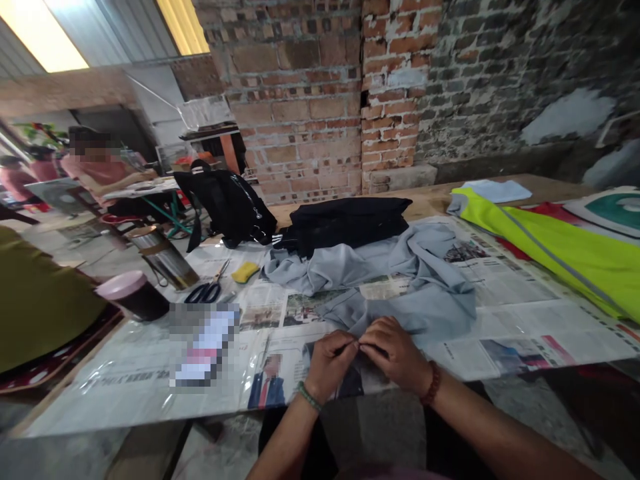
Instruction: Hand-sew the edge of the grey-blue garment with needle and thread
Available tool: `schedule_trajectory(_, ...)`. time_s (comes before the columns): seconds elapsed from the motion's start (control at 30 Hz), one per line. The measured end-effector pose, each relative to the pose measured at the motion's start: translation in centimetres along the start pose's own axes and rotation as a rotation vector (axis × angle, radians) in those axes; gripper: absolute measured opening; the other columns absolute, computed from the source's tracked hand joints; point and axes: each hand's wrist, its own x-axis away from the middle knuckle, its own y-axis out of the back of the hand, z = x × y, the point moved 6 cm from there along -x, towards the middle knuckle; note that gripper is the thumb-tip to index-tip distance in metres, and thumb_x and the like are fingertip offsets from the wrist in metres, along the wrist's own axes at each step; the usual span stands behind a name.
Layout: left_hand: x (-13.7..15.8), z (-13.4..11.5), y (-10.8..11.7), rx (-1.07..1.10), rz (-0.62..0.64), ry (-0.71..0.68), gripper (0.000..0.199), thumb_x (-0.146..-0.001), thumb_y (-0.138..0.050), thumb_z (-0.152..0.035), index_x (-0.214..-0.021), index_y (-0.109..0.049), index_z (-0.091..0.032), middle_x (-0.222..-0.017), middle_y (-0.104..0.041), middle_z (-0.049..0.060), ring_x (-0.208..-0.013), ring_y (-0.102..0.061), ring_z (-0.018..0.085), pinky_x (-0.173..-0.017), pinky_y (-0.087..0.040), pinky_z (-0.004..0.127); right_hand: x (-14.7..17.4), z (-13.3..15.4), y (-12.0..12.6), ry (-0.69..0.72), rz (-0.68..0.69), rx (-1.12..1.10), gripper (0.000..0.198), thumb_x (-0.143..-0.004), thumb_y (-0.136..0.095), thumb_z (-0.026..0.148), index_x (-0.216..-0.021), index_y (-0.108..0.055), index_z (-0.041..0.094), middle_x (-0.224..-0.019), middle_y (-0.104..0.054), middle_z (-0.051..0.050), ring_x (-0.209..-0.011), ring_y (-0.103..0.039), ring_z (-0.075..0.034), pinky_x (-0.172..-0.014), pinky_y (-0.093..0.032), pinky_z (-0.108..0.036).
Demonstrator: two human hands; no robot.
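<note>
At the near edge of the table, my left hand (pixel 331 362) and my right hand (pixel 393 353) meet, thumbs and fingertips pinched together. Whatever lies between the fingertips is too small to make out. Grey cloth (pixel 425 287) spreads in loose folds just beyond my hands, and a part of it lies right behind and under the fingers. A green bead bracelet (pixel 310 396) circles my left wrist; a reddish one (pixel 432 385) is on my right.
Newspaper under plastic (pixel 125 393) covers the table. To the left are scissors (pixel 209 287), a yellow sponge (pixel 245 271), a steel flask (pixel 163 257), a lidded cup (pixel 135 297) and a blurred phone (pixel 207 347). Behind are black cloth (pixel 350 220) and a backpack (pixel 227 207); at right, a yellow vest (pixel 555 247) and an iron (pixel 617 210).
</note>
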Motion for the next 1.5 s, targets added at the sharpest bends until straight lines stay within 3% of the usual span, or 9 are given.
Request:
schedule_trajectory(0.23,0.2,0.6,-0.3,0.041,0.038,0.044,0.028,-0.081,-0.049,-0.03,-0.064,-0.062,-0.012,-0.061,-0.055,0.002,-0.06,-0.049,0.011,-0.06,-0.039,0.02,0.2,0.3,0.0,0.065,0.027,0.034,0.011,-0.084,-0.049,0.018,-0.092,-0.057,0.018,-0.083,-0.06,-0.004,-0.079,-0.05,-0.016,-0.073,-0.034,-0.033)
schedule_trajectory(0.53,0.1,0.6,-0.2,0.085,0.07,0.054,0.03,-0.082,-0.046,-0.029,-0.058,-0.054,-0.012,-0.057,-0.047,0.0,-0.059,-0.043,0.01,-0.058,-0.036,0.02,0.1,0.5,-0.6,0.086,0.039,0.087,0.01,-0.084,-0.047,0.017,-0.09,-0.055,0.017,-0.084,-0.06,-0.005,-0.079,-0.05,-0.016,-0.072,-0.034,-0.034)
schedule_trajectory(0.67,0.2,0.6,-0.3,0.101,0.089,0.054,0.029,-0.083,-0.044,-0.028,-0.062,-0.056,-0.011,-0.061,-0.05,0.001,-0.062,-0.046,0.011,-0.061,-0.037,0.021,0.2,0.6,-0.6,0.078,0.055,0.08,0.008,-0.084,-0.047,0.015,-0.085,-0.055,0.017,-0.08,-0.06,-0.004,-0.077,-0.05,-0.017,-0.072,-0.033,-0.034)
schedule_trajectory(0.9,0.3,1.4,-0.3,0.117,0.038,0.119,0.024,-0.079,-0.048,-0.026,-0.064,-0.06,-0.012,-0.062,-0.052,0.0,-0.062,-0.046,0.01,-0.06,-0.037,0.019,-0.1,0.9,0.1,0.096,-0.05,0.005,0.011,-0.085,-0.045,0.015,-0.091,-0.055,0.018,-0.091,-0.059,-0.006,-0.085,-0.051,-0.016,-0.075,-0.037,-0.034)
schedule_trajectory(1.1,0.3,1.6,-0.2,0.122,0.013,0.166,0.021,-0.075,-0.048,-0.023,-0.064,-0.061,-0.012,-0.061,-0.054,0.0,-0.06,-0.047,0.01,-0.058,-0.038,0.019,-0.3,1.8,-0.1,0.227,-0.025,0.041,0.013,-0.085,-0.042,0.012,-0.091,-0.053,0.017,-0.088,-0.058,-0.006,-0.09,-0.049,-0.017,-0.078,-0.038,-0.036)
schedule_trajectory(1.27,0.3,1.6,-0.5,0.037,0.025,0.111,0.021,-0.074,-0.049,-0.022,-0.058,-0.058,-0.012,-0.057,-0.05,-0.001,-0.057,-0.044,0.009,-0.054,-0.035,0.019,-0.9,3.0,0.8,0.231,-0.018,-0.053,0.015,-0.086,-0.037,0.011,-0.089,-0.05,0.017,-0.083,-0.056,-0.006,-0.083,-0.05,-0.017,-0.077,-0.04,-0.035)
schedule_trajectory(1.37,0.3,1.6,-0.7,-0.001,0.047,0.055,0.025,-0.075,-0.049,-0.023,-0.052,-0.053,-0.012,-0.052,-0.043,-0.002,-0.054,-0.039,0.008,-0.053,-0.033,0.019,-1.7,3.3,1.3,0.146,0.006,-0.174,0.012,-0.086,-0.039,0.014,-0.087,-0.05,0.018,-0.081,-0.057,-0.005,-0.08,-0.051,-0.016,-0.075,-0.042,-0.033)
schedule_trajectory(1.5,0.3,1.4,-0.7,0.018,0.047,0.054,0.025,-0.078,-0.049,-0.026,-0.061,-0.059,-0.012,-0.057,-0.05,0.0,-0.057,-0.044,0.009,-0.057,-0.036,0.02,-2.9,0.6,0.9,-0.304,0.061,-0.472,0.009,-0.085,-0.043,0.025,-0.085,-0.05,0.019,-0.085,-0.06,-0.005,-0.07,-0.054,-0.013,-0.066,-0.045,-0.029)
